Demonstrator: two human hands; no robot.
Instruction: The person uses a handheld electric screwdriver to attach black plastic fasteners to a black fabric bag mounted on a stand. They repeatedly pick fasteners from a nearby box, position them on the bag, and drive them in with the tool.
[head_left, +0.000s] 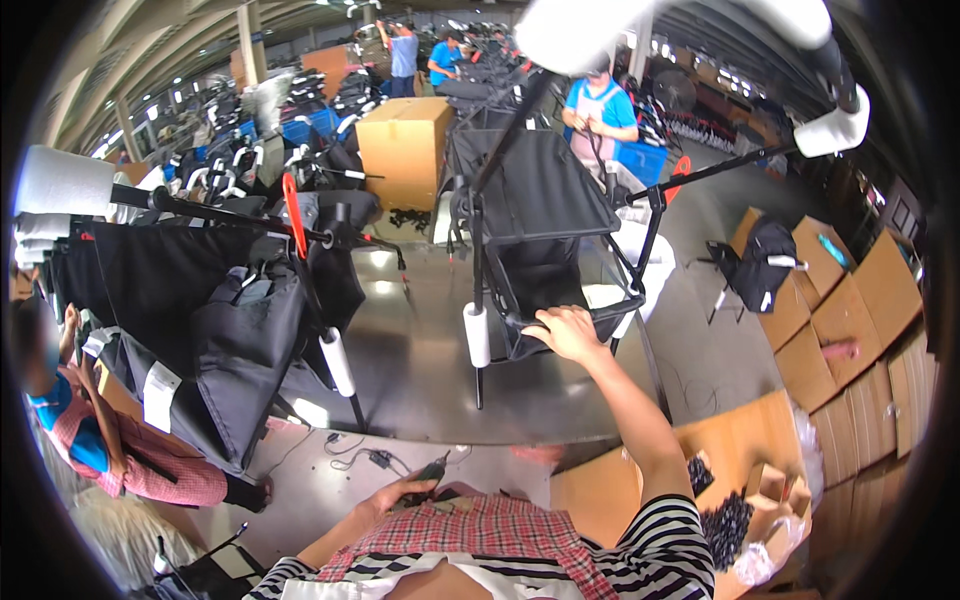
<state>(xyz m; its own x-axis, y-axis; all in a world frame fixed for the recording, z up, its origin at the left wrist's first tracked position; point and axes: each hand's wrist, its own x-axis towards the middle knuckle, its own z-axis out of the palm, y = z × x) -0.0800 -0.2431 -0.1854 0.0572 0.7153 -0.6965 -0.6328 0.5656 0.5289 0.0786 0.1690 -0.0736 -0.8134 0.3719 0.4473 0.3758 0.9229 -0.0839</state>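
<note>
My right hand (pixel 567 333) rests closed over the front bar of a black stroller-like frame (pixel 535 185) with fabric panels, standing on a shiny metal table (pixel 420 345). White foam sleeves (pixel 476 335) wrap some of its tubes, and an orange-red strap (pixel 681 170) hangs at its right side. Low near my waist, my left hand (pixel 398 492) grips a dark power screwdriver (pixel 432 470), its tip pointing up and right. A second black frame (pixel 250 350) with fabric stands on the left of the table, with another orange-red strap (pixel 294 215).
Right of me, a brown surface (pixel 620 485) bears small black parts (pixel 727 530) and little open boxes (pixel 768 487). Cartons (pixel 845 330) stack at the far right. A cable (pixel 380 458) lies below the table edge. A co-worker (pixel 100 430) stands left, another (pixel 600 110) across the table.
</note>
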